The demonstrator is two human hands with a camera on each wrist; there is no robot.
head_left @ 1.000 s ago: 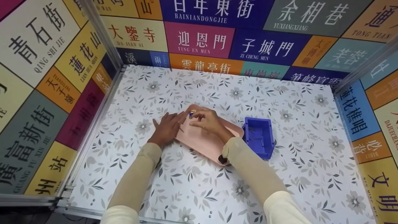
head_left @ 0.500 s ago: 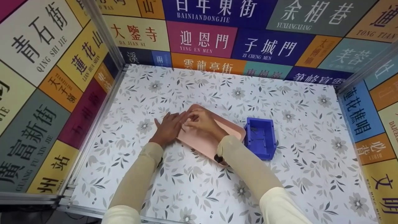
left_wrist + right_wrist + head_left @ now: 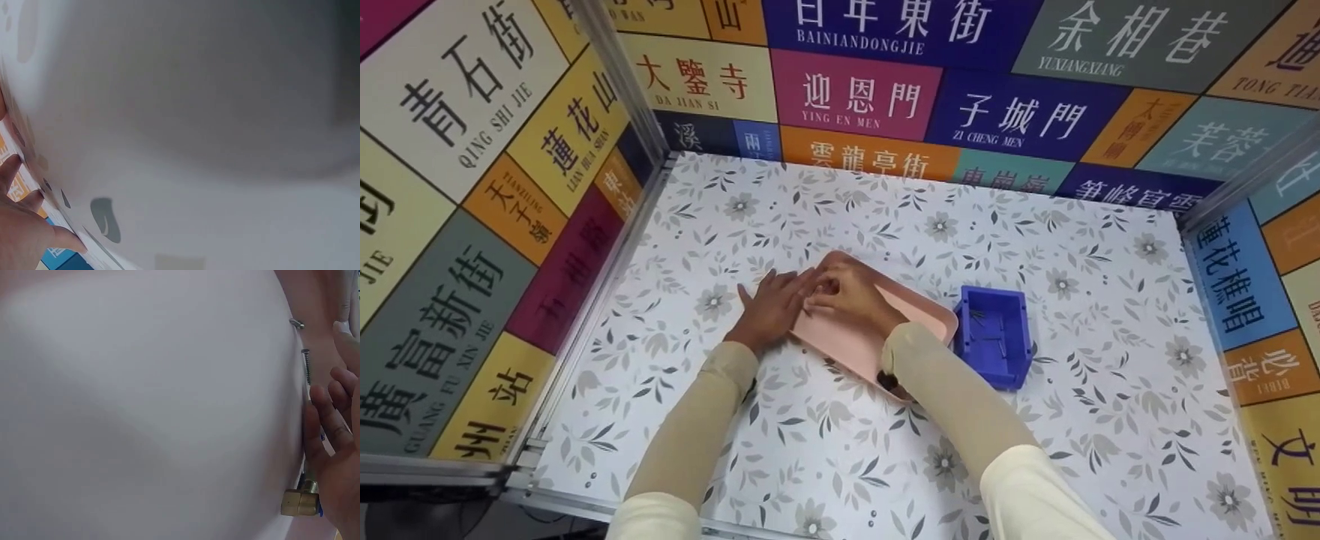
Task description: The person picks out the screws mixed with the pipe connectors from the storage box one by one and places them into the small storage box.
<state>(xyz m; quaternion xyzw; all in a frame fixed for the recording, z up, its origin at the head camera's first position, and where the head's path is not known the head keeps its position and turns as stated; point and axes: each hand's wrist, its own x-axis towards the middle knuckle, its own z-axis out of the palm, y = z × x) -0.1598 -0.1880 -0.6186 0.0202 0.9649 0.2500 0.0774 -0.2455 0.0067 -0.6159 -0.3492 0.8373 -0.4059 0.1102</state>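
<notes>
My left hand [image 3: 771,307] lies with straight, spread fingers at the left end of the pink tray [image 3: 915,304]. Over that same end, close to the left fingertips, is my right hand [image 3: 851,296], its fingers bent in towards the thumb. Whether it pinches anything is hidden. In the right wrist view, a screw [image 3: 307,367] and another small metal piece [image 3: 297,324] lie near its fingertips. A brass hex fitting [image 3: 300,502] with a bit of blue shows below the fingers. The left wrist view holds mostly patterned tabletop, with fingers [image 3: 28,236] at its lower left.
Right of the tray stands a blue box [image 3: 994,375] with several thin screws [image 3: 979,319] inside. Floral cloth [image 3: 1072,420] covers the table. Panels with printed signs [image 3: 855,94] rise at the back and both sides.
My right hand has shifted left towards the left hand and its fingers have drawn together. The brass and blue piece beside it is now hidden in the head view. The left hand stays put.
</notes>
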